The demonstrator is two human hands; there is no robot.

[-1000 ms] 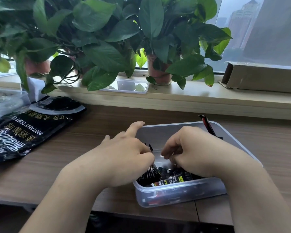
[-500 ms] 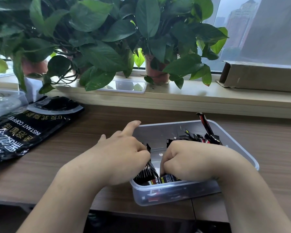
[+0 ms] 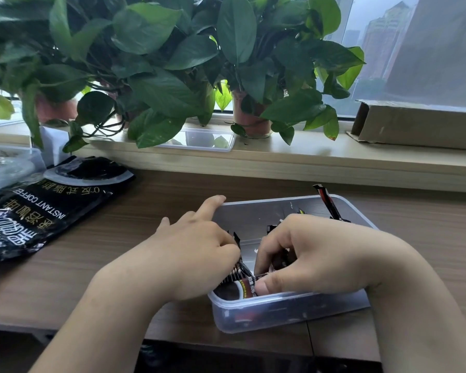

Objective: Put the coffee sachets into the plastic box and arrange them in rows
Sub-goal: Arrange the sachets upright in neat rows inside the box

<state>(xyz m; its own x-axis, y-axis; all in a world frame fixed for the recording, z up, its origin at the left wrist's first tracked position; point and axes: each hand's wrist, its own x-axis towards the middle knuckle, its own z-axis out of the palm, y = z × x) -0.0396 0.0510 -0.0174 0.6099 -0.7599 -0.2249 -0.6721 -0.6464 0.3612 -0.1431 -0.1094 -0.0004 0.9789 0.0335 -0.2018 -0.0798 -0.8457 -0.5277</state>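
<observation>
Curling round a bunch of coffee sachets [image 3: 232, 281] at the near-left corner of the plastic box [image 3: 280, 313], the left hand [image 3: 197, 251] points its forefinger toward the far rim. The right hand [image 3: 315, 254] pinches one of them. Light, thin and slippery, they are probably best gripped by their crimped ends.

A brown wood-grain tabletop [image 3: 428, 238] carries three things: a clear plastic box [image 3: 280, 313] near its front edge, a flat black instant-coffee bag [image 3: 38, 211] well to the left, and a clear plastic container [image 3: 8, 168] at the far left.
</observation>
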